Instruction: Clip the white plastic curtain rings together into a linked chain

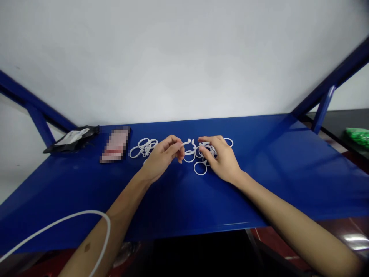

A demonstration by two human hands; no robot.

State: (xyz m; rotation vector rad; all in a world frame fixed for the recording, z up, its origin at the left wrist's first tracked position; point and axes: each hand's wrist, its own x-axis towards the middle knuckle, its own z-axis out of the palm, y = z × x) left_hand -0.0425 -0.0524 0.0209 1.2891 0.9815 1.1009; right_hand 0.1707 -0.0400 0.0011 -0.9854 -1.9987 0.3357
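My left hand [165,156] is closed, thumb and fingers pinching a white plastic ring [186,142]. Its small knobbed end sticks out to the right, and the rest is partly hidden by my fingers. Opposite it, my right hand [220,156] is open, with thumb and fingers apart, over a pile of white rings [208,149]. One loose ring [200,168] lies just in front of that pile. To the left of my left hand is a second cluster of white rings [145,146], partly covered by the hand.
The blue table [184,204] stands against a pale wall. A pixelated phone-shaped object [115,145] and a black plastic package [72,139] lie at the left. Blue braces rise at both sides. A white cable [72,214] loops across the lower left. Something green [359,136] is at the far right.
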